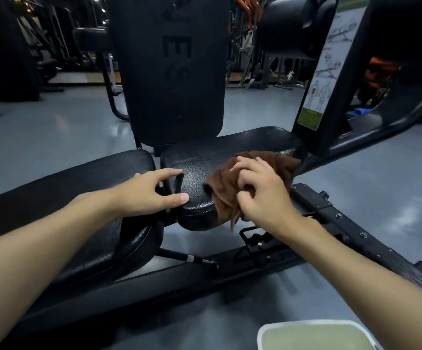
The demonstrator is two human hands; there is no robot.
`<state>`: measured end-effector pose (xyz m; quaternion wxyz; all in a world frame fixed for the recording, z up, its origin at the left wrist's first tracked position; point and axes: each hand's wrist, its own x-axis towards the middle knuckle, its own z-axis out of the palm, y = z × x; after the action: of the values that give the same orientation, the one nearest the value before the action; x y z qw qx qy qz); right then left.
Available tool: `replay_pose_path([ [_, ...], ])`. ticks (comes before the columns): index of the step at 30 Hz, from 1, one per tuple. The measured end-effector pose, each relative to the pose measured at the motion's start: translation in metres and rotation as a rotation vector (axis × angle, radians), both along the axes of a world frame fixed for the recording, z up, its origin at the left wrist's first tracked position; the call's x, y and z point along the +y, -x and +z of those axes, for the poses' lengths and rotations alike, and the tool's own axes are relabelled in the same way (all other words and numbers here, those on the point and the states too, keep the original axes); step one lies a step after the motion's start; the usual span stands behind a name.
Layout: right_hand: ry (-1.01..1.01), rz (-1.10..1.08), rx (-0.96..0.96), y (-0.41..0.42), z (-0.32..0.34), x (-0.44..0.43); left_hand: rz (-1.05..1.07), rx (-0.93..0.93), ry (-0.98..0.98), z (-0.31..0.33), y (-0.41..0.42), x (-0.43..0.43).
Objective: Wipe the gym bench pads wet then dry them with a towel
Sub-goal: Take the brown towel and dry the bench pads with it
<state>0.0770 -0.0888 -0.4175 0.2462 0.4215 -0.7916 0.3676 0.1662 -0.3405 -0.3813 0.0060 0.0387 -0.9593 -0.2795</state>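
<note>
A black seat pad (204, 157) lies in the middle of the view, with wet speckles on its surface. A brown towel (275, 162) is bunched on its right side. My right hand (263, 190) grips the towel with curled fingers and presses it on the pad. My left hand (149, 193) rests at the pad's near left corner, thumb on the pad, fingers straight over the gap. A second black pad (83, 183) stretches to the left. An upright back pad (174, 72) stands behind.
The machine's black steel frame (356, 223) runs under and to the right of the pads. An instruction placard (323, 72) is on the right upright. A pale bucket (316, 335) of water sits on the grey floor at the bottom right. Other gym machines stand in the background.
</note>
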Motion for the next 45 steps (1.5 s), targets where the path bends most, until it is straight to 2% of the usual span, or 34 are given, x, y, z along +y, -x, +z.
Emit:
replay_pose_path([
  [2,-0.075,0.032,0.049,-0.015,0.014,-0.014,0.092,0.079,-0.175,0.003,-0.012,-0.007],
  [4,-0.064,0.008,0.051,-0.023,0.032,-0.027,0.202,0.132,-0.260,0.003,-0.028,-0.021],
  [11,0.031,0.133,0.083,-0.074,0.077,-0.128,0.428,0.115,-0.100,-0.002,-0.088,-0.084],
  [12,-0.060,0.129,0.114,-0.079,0.078,-0.142,0.461,0.107,-0.089,-0.001,-0.097,-0.093],
  [14,-0.462,0.141,0.093,-0.085,0.073,-0.164,0.504,0.076,-0.054,-0.002,-0.115,-0.110],
  [15,-0.648,0.162,-0.024,-0.086,0.071,-0.173,0.515,0.050,-0.027,-0.003,-0.122,-0.118],
  [16,-0.723,0.177,-0.146,-0.088,0.068,-0.181,0.518,0.023,-0.004,-0.005,-0.128,-0.125],
  [17,-0.689,0.164,-0.212,-0.091,0.064,-0.187,0.509,0.004,0.008,-0.009,-0.132,-0.130],
  [19,-0.603,0.022,-0.227,-0.094,0.054,-0.201,0.465,-0.009,0.033,-0.015,-0.133,-0.138],
  [22,-0.846,-0.159,-0.254,-0.100,0.033,-0.219,0.343,-0.028,0.096,-0.024,-0.124,-0.145],
  [24,-0.907,-0.217,-0.237,-0.099,0.024,-0.226,0.283,-0.050,0.120,-0.030,-0.116,-0.153],
  [27,-0.827,-0.223,-0.204,-0.098,0.020,-0.230,0.226,-0.110,0.167,-0.036,-0.104,-0.171],
  [30,-0.723,-0.123,-0.174,-0.100,0.029,-0.225,0.147,-0.174,0.213,-0.037,-0.095,-0.184],
  [32,-0.701,-0.181,-0.246,-0.101,0.042,-0.219,0.095,-0.226,0.260,-0.041,-0.088,-0.190],
  [35,-0.636,-0.536,-0.485,-0.102,0.052,-0.220,0.036,-0.300,0.301,-0.045,-0.079,-0.196],
  [37,-0.753,-0.682,-0.520,-0.106,0.043,-0.230,0.005,-0.313,0.312,-0.044,-0.076,-0.198],
  [39,-0.830,-0.725,-0.551,-0.111,0.039,-0.242,-0.022,-0.318,0.316,-0.040,-0.078,-0.199],
  [42,-0.803,-0.745,-0.626,-0.115,0.046,-0.248,-0.041,-0.355,0.300,-0.035,-0.080,-0.198],
  [45,-0.811,-0.794,-0.574,-0.121,0.049,-0.253,-0.051,-0.378,0.291,-0.036,-0.078,-0.199],
])
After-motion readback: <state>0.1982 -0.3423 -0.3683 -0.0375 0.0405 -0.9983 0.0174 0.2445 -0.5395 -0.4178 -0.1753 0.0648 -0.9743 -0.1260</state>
